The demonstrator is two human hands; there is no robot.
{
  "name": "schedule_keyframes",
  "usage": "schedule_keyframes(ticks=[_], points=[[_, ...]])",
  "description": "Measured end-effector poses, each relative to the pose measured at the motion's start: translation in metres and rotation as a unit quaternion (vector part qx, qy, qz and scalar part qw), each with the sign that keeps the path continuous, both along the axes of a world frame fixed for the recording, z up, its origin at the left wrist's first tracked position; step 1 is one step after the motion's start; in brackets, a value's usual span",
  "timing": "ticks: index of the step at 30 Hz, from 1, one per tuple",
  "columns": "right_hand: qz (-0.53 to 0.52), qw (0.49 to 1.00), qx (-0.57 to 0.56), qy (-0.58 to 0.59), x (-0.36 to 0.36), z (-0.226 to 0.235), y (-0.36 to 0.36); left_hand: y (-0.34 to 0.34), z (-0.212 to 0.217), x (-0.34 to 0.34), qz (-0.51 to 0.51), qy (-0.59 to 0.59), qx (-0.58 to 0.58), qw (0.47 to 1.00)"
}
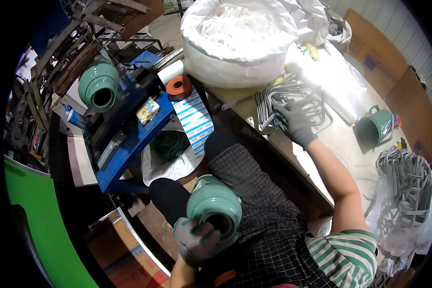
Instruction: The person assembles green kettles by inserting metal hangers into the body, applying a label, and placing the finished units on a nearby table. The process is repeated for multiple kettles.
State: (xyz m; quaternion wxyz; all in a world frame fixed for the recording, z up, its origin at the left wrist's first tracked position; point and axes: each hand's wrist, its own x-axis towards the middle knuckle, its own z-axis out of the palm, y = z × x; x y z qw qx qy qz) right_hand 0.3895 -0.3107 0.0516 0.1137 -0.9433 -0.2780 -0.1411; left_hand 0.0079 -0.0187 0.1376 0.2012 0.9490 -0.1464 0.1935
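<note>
Up top, a big white sack [235,48] full of white looped strips sits at the far end of your workbench [341,144], the largest thing in view, with clear plastic bags just to its right. To your left stands a blue rack [129,144], and on it lies a green ribbed ceramic pot [100,86] with its mouth turned toward you, beside an orange-cored roll of striped label tape [189,108] that trails off the rack's edge. At the right edge of the bench, a white bag holds a heap of grey bent metal handles [408,185]. A second pile of grey handles [293,103] lies on the bench in front of you, and your right hand [296,124], in a dark glove, is closed on one handle in that pile, arm stretched out over the bench. A green enamel-look mug [374,128] stands just right of that hand. Down in your lap, over your checked trousers, rests the green ribbed pot [215,205] you are working on; your left hand [194,240], in a grey and green glove, grips it at its open mouth, fingers curled over the rim. Your hands are well apart.
</note>
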Motion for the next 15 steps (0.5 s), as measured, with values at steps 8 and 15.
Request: schedule_keyframes(ticks=[8, 15], points=[[0.057, 0.962, 0.114, 0.243, 0.092, 0.079, -0.005, -0.001, -0.016, -0.013, 0.033, 0.01, -0.009, 0.999], [-0.011, 0.981, 0.02, 0.195, 0.098, 0.139, 0.003, -0.012, -0.003, 0.0, 0.038, -0.022, 0.015, 0.999]])
